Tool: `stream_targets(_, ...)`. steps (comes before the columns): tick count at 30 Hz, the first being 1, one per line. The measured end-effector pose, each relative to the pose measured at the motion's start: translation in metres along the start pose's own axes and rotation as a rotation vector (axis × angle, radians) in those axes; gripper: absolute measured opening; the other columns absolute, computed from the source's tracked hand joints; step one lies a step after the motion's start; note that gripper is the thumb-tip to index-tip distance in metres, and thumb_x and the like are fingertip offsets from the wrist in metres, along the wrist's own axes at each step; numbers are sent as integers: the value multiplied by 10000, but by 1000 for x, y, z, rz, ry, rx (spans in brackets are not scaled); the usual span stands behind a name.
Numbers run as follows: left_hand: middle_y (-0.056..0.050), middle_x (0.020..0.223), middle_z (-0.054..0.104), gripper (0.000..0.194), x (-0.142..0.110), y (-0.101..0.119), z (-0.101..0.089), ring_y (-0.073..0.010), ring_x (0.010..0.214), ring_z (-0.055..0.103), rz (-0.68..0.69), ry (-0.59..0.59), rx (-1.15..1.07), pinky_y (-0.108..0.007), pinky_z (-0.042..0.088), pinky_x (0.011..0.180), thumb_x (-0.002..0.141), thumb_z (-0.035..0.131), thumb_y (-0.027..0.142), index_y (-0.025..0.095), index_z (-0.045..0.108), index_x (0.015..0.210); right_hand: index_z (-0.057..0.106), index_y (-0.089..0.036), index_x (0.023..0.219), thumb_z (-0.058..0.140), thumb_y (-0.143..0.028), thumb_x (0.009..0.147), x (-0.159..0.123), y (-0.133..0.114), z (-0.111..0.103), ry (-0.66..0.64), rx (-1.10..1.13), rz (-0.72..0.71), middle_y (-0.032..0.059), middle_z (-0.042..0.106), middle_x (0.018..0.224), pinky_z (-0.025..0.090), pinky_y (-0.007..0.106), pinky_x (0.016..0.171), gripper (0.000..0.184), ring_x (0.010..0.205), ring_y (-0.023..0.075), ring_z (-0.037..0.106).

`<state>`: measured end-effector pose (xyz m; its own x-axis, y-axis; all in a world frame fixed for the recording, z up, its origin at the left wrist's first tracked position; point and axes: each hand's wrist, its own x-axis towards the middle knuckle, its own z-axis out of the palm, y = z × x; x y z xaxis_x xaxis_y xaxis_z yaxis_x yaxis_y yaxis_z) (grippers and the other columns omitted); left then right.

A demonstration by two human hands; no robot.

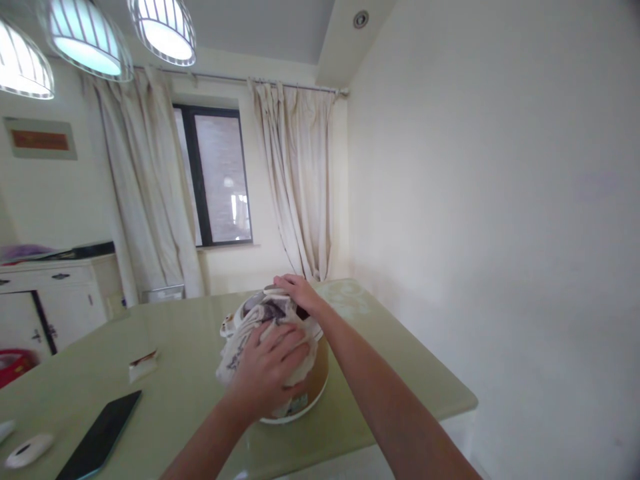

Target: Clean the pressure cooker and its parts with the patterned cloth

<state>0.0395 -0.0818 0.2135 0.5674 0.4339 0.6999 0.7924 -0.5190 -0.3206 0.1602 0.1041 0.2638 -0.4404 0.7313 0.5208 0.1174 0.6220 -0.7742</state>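
Note:
A crumpled whitish bundle (240, 343) with grey print, cloth or thin bag, sits at the table's middle. It bulges from a round container (320, 380) with a yellow-brown inside and pale rim, which looks tilted. My left hand (273, 367) is closed over the near side of the bundle, its fingers slightly apart and bent. Over the far top edge reaches my right hand (300, 293), fingers curved onto the bundle. What lies under both palms is hidden. A dark patch shows just below the right hand.
On the green glossy table (185, 360) lie a dark phone (103, 433), a white mouse-like object (29, 451) and a small white packet (143, 366). A wall (500, 200) rises on the right. At far left stand a white cabinet (65, 300) and a red basin (15, 365).

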Motion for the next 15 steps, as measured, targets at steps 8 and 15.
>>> stream_targets(8, -148, 1422, 687, 567, -55, -5, 31, -376, 1358, 605, -423, 388, 16, -554, 470, 1130, 904, 717, 456, 299, 602, 1436, 834, -302, 1041, 662, -607, 967, -4, -6, 0, -36, -83, -55, 16, 815, 1137, 483, 360, 1035, 358, 1112, 251, 717)
stream_targets(15, -91, 1186, 788, 566, 10, -79, -7, -306, 1079, 717, -828, 79, -353, -412, 546, 970, 938, 540, 703, 235, 738, 1186, 840, -277, 1038, 299, -769, 1050, -1, -10, -1, -31, -113, 35, 58, 801, 1158, 427, 416, 1124, 732, 1202, 275, 684)
